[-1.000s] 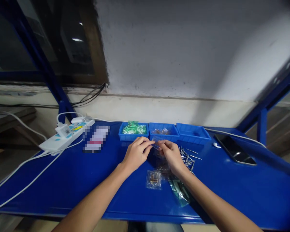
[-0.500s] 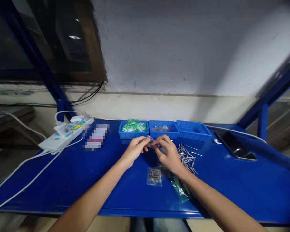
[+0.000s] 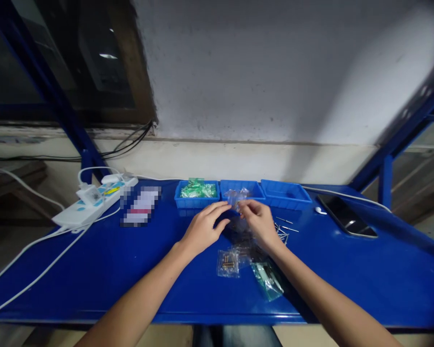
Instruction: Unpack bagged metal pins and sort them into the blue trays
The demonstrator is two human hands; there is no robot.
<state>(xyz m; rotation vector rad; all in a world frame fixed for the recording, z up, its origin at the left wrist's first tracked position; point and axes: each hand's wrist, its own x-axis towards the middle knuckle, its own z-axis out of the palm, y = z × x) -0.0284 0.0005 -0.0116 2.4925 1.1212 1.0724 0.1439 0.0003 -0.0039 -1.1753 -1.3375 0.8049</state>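
My right hand (image 3: 261, 222) pinches a small clear bag (image 3: 236, 195) by its lower edge and holds it at the front rim of the middle blue tray (image 3: 255, 190). My left hand (image 3: 203, 227) hovers just left of it, fingers loosely spread with a gap to the thumb and nothing in them. Below the hands, a clear bag with brass parts (image 3: 227, 262) and a green-tinted bag (image 3: 267, 279) lie on the blue table (image 3: 94, 270). Several loose metal pins (image 3: 285, 230) lie right of my right hand.
A blue tray of green packets (image 3: 197, 190) stands left of the middle tray, another blue tray (image 3: 285, 193) to its right. A phone (image 3: 347, 217) and a white earbud (image 3: 320, 210) lie far right. A white power strip (image 3: 94, 202) with cables sits at the left.
The small bag has moved up and away, from between both hands to the middle tray's rim. My left hand has let go and opened. The view shifted slightly.
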